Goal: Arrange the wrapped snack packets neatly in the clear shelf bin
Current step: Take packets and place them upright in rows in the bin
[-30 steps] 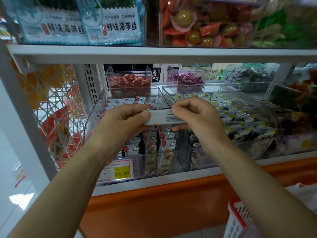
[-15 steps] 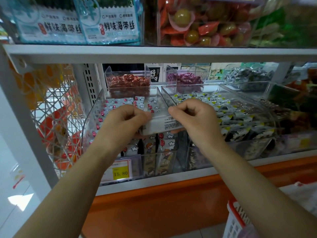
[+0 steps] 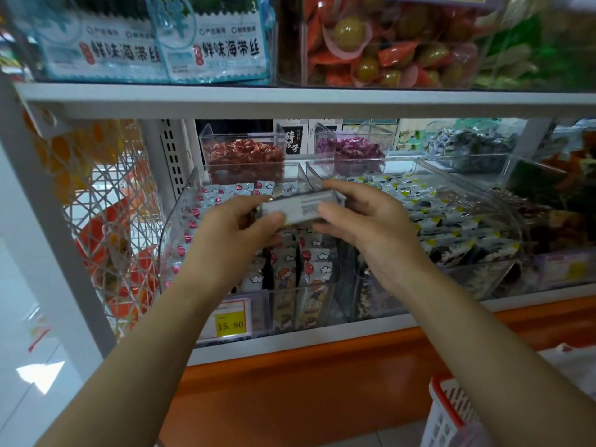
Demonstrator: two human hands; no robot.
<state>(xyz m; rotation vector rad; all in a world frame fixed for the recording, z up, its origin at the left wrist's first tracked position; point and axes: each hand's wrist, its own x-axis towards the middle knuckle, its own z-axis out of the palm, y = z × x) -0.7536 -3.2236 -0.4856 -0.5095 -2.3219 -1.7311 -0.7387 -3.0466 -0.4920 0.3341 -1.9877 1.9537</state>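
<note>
A stack of grey-white wrapped snack packets (image 3: 295,207) is held sideways between both hands, above the clear shelf bin (image 3: 175,227). My left hand (image 3: 230,235) grips its left end, thumb on the near side. My right hand (image 3: 361,221) holds the right end, fingers over the top and thumb below. Inside the bin, white packets with red balloons and clouds (image 3: 309,269) stand in rows at the front and lie flat at the back (image 3: 225,191). The stack hangs just over these rows and the frames do not show whether it touches them.
A second clear bin (image 3: 451,175) of black-and-yellow packets sits right of it. Smaller bins of red candy (image 3: 245,153) and purple candy (image 3: 348,148) stand behind. A yellow 15.80 price tag (image 3: 229,324) is on the bin front. A red-rimmed basket (image 3: 448,411) stands low right.
Both hands carried the packet stack slightly forward and up over the bin. The right hand's fingers opened out from a tight pinch into a looser hold on the right end.
</note>
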